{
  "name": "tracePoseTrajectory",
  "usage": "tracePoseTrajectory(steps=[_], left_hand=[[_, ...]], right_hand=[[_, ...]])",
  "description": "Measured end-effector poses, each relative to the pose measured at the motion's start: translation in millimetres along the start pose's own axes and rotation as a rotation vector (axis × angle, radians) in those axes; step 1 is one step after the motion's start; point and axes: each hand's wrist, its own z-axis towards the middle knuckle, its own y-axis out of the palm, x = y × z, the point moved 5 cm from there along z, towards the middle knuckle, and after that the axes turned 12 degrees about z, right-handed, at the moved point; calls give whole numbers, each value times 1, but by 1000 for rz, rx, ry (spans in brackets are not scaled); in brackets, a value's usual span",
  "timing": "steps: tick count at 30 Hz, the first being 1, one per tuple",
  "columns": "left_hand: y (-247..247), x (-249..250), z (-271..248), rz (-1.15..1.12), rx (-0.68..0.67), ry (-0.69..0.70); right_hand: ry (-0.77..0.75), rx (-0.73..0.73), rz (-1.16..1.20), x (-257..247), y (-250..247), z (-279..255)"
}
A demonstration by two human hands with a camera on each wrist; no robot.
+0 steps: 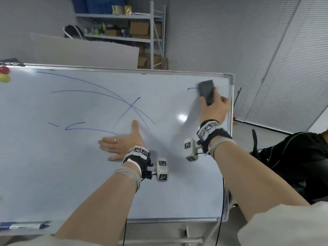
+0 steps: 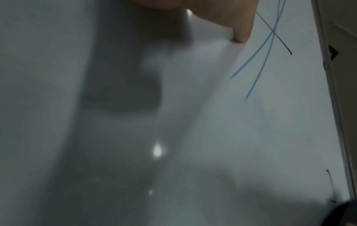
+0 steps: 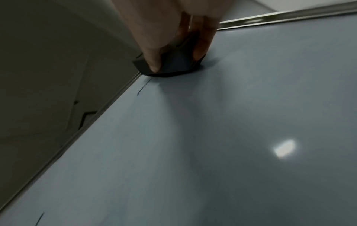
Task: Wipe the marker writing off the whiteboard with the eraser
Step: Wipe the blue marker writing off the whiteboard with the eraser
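The whiteboard (image 1: 53,174) fills the head view, with blue marker lines (image 1: 88,92) crossing its upper left and middle. My right hand (image 1: 215,107) grips a dark grey eraser (image 1: 206,91) and presses it flat on the board near the top right corner, over the end of a short blue stroke (image 1: 191,88). In the right wrist view my fingers (image 3: 154,61) curl round the eraser (image 3: 173,64) close to the frame (image 3: 115,94). My left hand (image 1: 120,142) lies flat, fingers straight, on the board's middle below the crossing lines (image 2: 270,33).
Red and yellow magnets (image 1: 4,74) sit at the board's top left. A marker (image 1: 24,225) lies in the tray at the bottom left. A metal shelf (image 1: 152,32) with boxes stands behind. Another person in black (image 1: 298,157) is at the right.
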Motion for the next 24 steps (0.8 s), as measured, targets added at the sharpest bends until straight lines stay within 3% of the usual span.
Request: tracePoseTrajectory(steps=[2,5,7,10,11,12,16,18,24], left_hand=[[-2,-1,4,-14,7,-10],[-6,-1,11,-23,14,-21],[-7,-1,13,-23,22,-19],[-8,-1,14,-25,34,-5],[-8,-1,13,-25,35,-3],[-10,-1,12,-21,32,-5],[-16,-6,17,8,5,-5],[-22,-14,26,16,14,17],[-44,-41,62,-21,44,21]], right_hand=[[41,100,-49,4,-9,12],[49,64,-86,-5,6,4],[-54,-80,-76,-22,29,-15],[-344,-402,-224,-52,59,-46],[-386,-421,-251,-57,59,-47],[-368,-383,-257,-57,53,-42],[-11,-7,-134,-19,8,-8],[-24,-1,-147,-19,7,-19],[-377,-492,-115,-50,80,-120]])
